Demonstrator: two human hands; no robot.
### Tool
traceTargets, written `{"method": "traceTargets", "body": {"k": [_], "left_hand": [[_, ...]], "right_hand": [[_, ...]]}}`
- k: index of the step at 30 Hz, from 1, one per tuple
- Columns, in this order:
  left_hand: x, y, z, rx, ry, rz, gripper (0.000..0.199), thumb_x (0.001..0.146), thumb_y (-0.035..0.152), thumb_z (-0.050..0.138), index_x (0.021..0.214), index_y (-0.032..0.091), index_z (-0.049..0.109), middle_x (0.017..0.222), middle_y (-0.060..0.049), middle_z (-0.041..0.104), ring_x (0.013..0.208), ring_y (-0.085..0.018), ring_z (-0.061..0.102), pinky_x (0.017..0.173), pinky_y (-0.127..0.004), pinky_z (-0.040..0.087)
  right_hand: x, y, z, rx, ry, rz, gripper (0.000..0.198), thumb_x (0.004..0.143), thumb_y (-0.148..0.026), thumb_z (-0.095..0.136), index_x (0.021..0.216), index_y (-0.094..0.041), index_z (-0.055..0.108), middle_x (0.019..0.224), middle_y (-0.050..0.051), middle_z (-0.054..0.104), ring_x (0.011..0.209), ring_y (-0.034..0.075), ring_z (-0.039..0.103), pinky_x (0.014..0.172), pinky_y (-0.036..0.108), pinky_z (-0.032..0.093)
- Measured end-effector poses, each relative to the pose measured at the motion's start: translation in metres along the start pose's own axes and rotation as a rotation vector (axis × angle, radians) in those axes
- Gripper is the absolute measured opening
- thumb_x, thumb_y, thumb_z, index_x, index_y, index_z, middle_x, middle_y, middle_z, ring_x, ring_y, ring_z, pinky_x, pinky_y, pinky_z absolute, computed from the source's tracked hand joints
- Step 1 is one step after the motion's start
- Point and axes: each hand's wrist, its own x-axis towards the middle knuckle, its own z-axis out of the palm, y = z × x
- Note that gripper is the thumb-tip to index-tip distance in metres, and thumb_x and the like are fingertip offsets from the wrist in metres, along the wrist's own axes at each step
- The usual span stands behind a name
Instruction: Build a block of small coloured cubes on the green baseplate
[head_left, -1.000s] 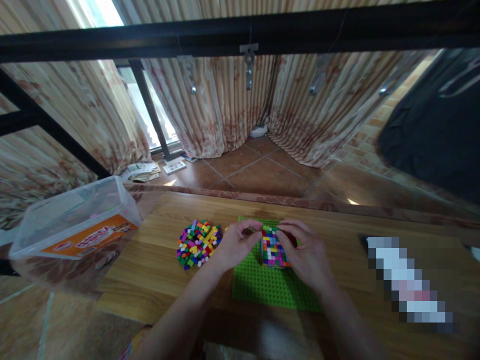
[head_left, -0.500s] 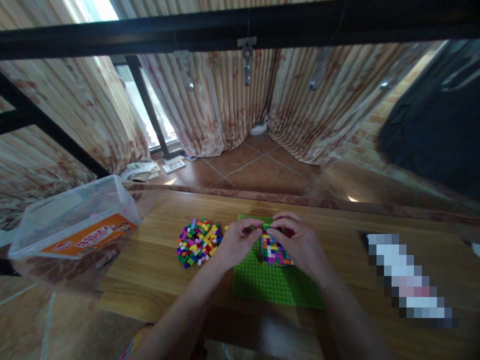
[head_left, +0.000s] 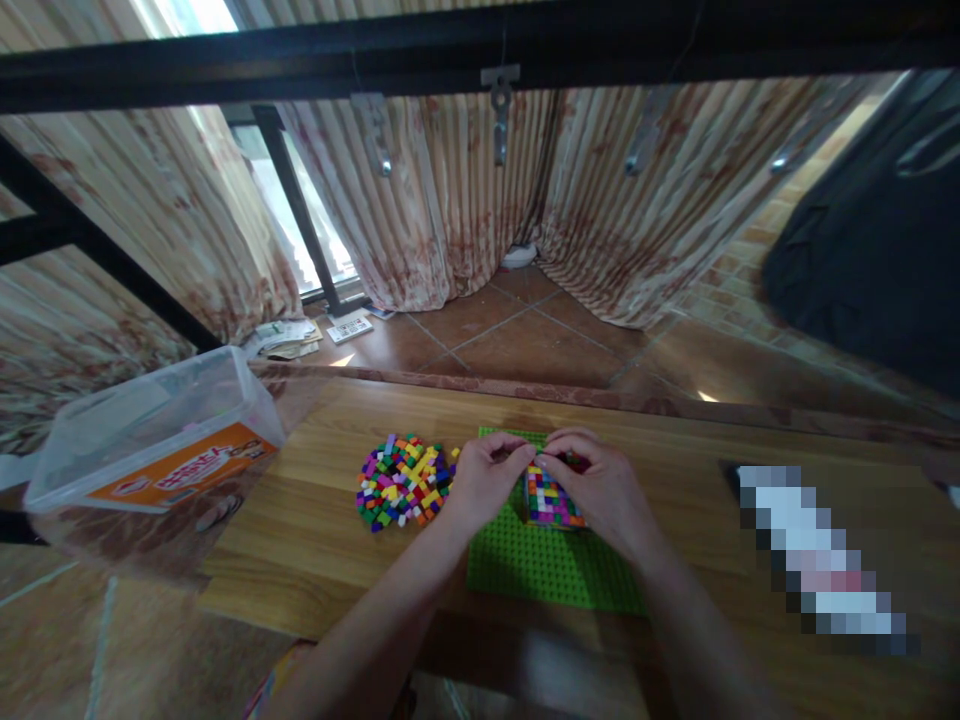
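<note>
A green studded baseplate (head_left: 555, 575) lies on the wooden table under both my hands. On it stands a block of small multicoloured bricks (head_left: 551, 498), its upper right side covered by my fingers. My left hand (head_left: 491, 482) is closed, thumb and index finger pinched at the block's far left corner; whatever lies between them is too small and hidden to name. My right hand (head_left: 604, 485) curls over the block's far right side, its thumb and fingertips drawn together and nearly meeting the left fingertips. What they grip is hidden. Left of my left hand lies a loose pile of coloured bricks (head_left: 401, 482).
A clear plastic tub (head_left: 157, 430) with an orange label stands beyond the table's left end. A pixelated, blurred-out object (head_left: 821, 550) lies on the table (head_left: 300, 520) at the right. A dark metal bar (head_left: 420, 60) crosses the top of the view.
My left hand has shifted slightly to the right, bringing its fingertips closer to those of my right hand. The right hand stays almost in place. The camera view has moved a little.
</note>
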Motion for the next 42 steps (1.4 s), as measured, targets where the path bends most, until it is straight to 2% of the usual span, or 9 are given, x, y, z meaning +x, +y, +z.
{"method": "traceTargets", "body": {"k": [5, 12, 17, 24, 30, 36, 42], "left_hand": [[0.0031, -0.0021, 0.0034, -0.056, 0.032, -0.065, 0.015, 0.071, 0.028, 0.069, 0.072, 0.014, 0.072, 0.065, 0.0, 0.067, 0.059, -0.011, 0.057, 0.061, -0.023, 0.046], [0.0033, 0.0007, 0.0066, -0.024, 0.082, -0.077, 0.011, 0.07, 0.024, 0.067, 0.069, 0.014, 0.071, 0.062, 0.0, 0.067, 0.057, -0.011, 0.056, 0.058, -0.023, 0.045], [0.0016, 0.0006, 0.0039, -0.034, 0.048, -0.041, 0.014, 0.071, 0.028, 0.068, 0.07, 0.014, 0.071, 0.064, 0.0, 0.067, 0.06, -0.012, 0.057, 0.062, -0.023, 0.046], [0.0025, -0.0063, 0.0008, -0.065, 0.009, -0.056, 0.022, 0.079, 0.036, 0.061, 0.071, 0.016, 0.069, 0.064, 0.001, 0.062, 0.063, -0.013, 0.056, 0.062, -0.024, 0.047], [0.001, -0.0034, 0.0023, 0.016, -0.001, -0.016, 0.029, 0.082, 0.041, 0.059, 0.068, 0.015, 0.065, 0.062, 0.001, 0.061, 0.061, -0.013, 0.054, 0.06, -0.023, 0.045], [-0.0023, 0.002, 0.003, 0.135, 0.012, 0.03, 0.027, 0.083, 0.037, 0.058, 0.069, 0.015, 0.068, 0.064, 0.0, 0.063, 0.062, -0.013, 0.054, 0.06, -0.023, 0.043], [-0.0024, 0.0, 0.0046, 0.129, 0.012, 0.02, 0.025, 0.084, 0.035, 0.058, 0.073, 0.016, 0.069, 0.068, 0.0, 0.066, 0.064, -0.013, 0.056, 0.061, -0.023, 0.044]], "right_hand": [[-0.0002, -0.0025, -0.0005, 0.029, -0.025, 0.042, 0.015, 0.081, -0.034, 0.063, 0.073, -0.022, 0.067, 0.083, 0.003, 0.068, 0.08, 0.018, 0.063, 0.075, 0.032, 0.048], [-0.0008, -0.0011, 0.0002, 0.055, -0.043, 0.084, 0.016, 0.08, -0.036, 0.064, 0.075, -0.021, 0.068, 0.08, 0.002, 0.068, 0.074, 0.017, 0.062, 0.071, 0.031, 0.048], [-0.0014, 0.0007, -0.0005, 0.068, -0.045, 0.096, 0.02, 0.08, -0.04, 0.065, 0.076, -0.021, 0.068, 0.083, 0.003, 0.07, 0.078, 0.019, 0.063, 0.072, 0.031, 0.049], [-0.0006, -0.0012, -0.0034, -0.015, -0.032, 0.113, 0.03, 0.091, -0.04, 0.05, 0.086, -0.021, 0.073, 0.08, 0.003, 0.072, 0.076, 0.019, 0.065, 0.07, 0.03, 0.048], [-0.0004, -0.0026, -0.0032, -0.039, -0.053, 0.092, 0.032, 0.092, -0.041, 0.05, 0.091, -0.021, 0.074, 0.087, 0.003, 0.073, 0.081, 0.019, 0.066, 0.074, 0.03, 0.048], [-0.001, -0.0017, -0.0013, 0.045, -0.069, 0.077, 0.028, 0.088, -0.042, 0.055, 0.088, -0.022, 0.076, 0.088, 0.004, 0.074, 0.081, 0.019, 0.067, 0.075, 0.032, 0.051], [-0.0007, 0.0047, 0.0009, 0.092, -0.062, 0.112, 0.028, 0.085, -0.045, 0.059, 0.087, -0.023, 0.077, 0.089, 0.004, 0.074, 0.083, 0.021, 0.068, 0.076, 0.034, 0.053]]}}
